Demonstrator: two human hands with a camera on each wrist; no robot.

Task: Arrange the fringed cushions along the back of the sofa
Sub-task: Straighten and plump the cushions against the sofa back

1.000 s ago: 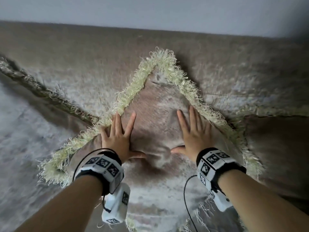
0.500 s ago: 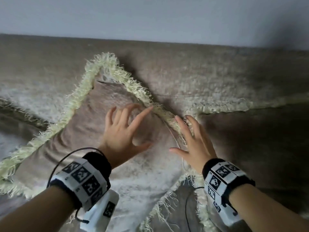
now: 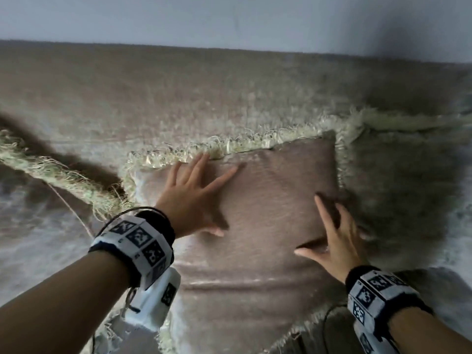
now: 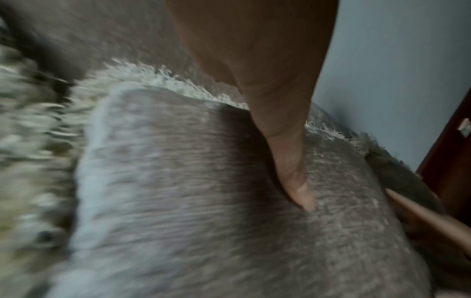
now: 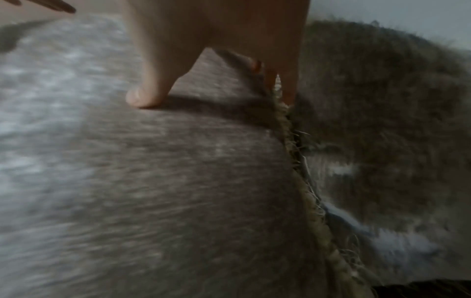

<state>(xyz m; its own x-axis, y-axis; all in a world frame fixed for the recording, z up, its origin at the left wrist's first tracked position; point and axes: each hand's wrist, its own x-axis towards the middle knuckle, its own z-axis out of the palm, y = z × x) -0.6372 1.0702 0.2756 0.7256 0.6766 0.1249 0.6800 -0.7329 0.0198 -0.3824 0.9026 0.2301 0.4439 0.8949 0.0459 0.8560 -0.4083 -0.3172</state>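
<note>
A taupe velvet cushion (image 3: 270,200) with a cream fringe (image 3: 229,146) leans square against the sofa back (image 3: 178,93). My left hand (image 3: 194,200) lies flat on its upper left part with the fingers spread and the fingertips near the top fringe. Its thumb (image 4: 293,161) presses into the fabric (image 4: 178,181). My right hand (image 3: 337,236) rests with straight fingers on the cushion's right edge. There its thumb (image 5: 147,90) is on the cushion (image 5: 178,181) and its fingers reach the side fringe (image 5: 305,181). A second, darker fringed cushion (image 3: 403,190) touches that edge.
Another fringed cushion edge (image 3: 51,172) runs diagonally at the left, above the sofa seat (image 3: 38,238). A pale wall (image 3: 229,19) rises behind the sofa back. In the left wrist view, dark wooden furniture (image 4: 446,161) stands at the far right.
The cushion has turned from corner-up to square, with its top edge along the sofa back. My left hand moved towards the top fringe, and my right hand shifted onto the cushion's right edge.
</note>
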